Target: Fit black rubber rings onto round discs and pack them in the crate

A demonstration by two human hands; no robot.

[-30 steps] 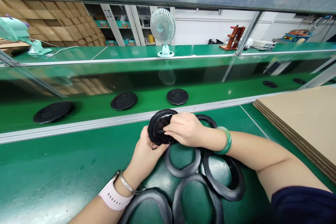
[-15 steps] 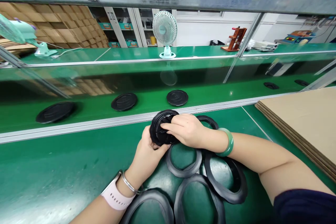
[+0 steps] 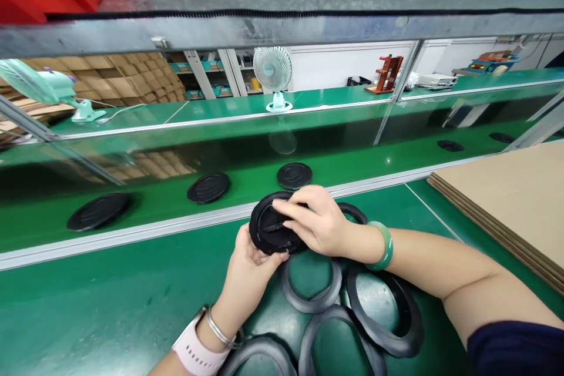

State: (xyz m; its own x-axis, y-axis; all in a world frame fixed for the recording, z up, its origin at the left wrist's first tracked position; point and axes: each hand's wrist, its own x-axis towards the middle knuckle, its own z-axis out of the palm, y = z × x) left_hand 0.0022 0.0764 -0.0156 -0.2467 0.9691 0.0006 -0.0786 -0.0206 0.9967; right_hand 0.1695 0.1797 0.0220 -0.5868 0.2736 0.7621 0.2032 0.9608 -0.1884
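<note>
My left hand [image 3: 251,264] grips a round black disc [image 3: 269,229] by its lower edge, tilted up over the green bench. My right hand [image 3: 315,220] lies over the disc's right side, fingers curled and pressing on its face and rim. Beneath and in front of my hands lie several loose black rubber rings [image 3: 311,282] on the bench, one [image 3: 385,308] under my right forearm.
Three black discs [image 3: 206,187] lie in a row on the green conveyor belt [image 3: 154,200] beyond a metal rail, with more far right. A stack of cardboard sheets [image 3: 506,200] lies at right. A small fan [image 3: 273,73] stands on the far shelf.
The camera tilted up a little. My right-hand fingers shifted across the disc's face toward its upper rim; my left hand kept its hold on the lower edge.
</note>
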